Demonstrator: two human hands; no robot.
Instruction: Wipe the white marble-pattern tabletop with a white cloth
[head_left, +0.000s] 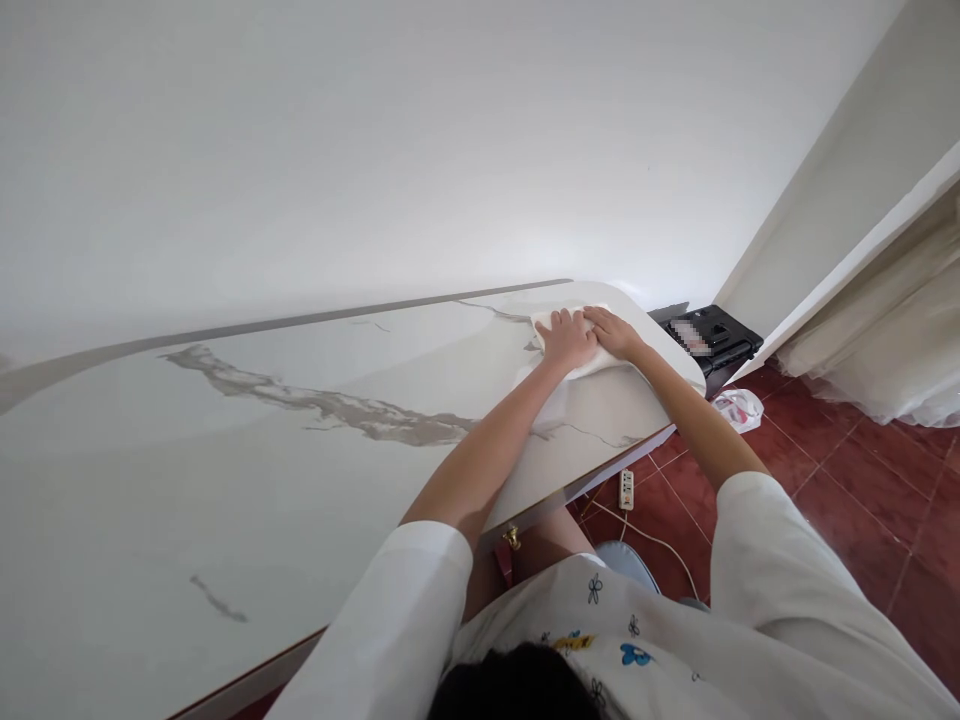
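Touching cloth (600,363) on a marbled table (337,500) by a wall (375,150), left hand (572,341) and right hand (615,332) lie spread.

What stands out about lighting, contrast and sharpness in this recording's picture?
Head view: soft light, the plain white wall brightening near the tabletop's far end; head view: the crumpled white cloth blends into the white marble-patterned tabletop; head view: left hand and right hand show no obvious blur; head view: pixelation masks part of the black boxy case.

Both arms (491,440) stretch over the table (322,510), left hand (571,342) palm down, fingers (556,320) spread, right hand (613,334) just beside, also palm down.
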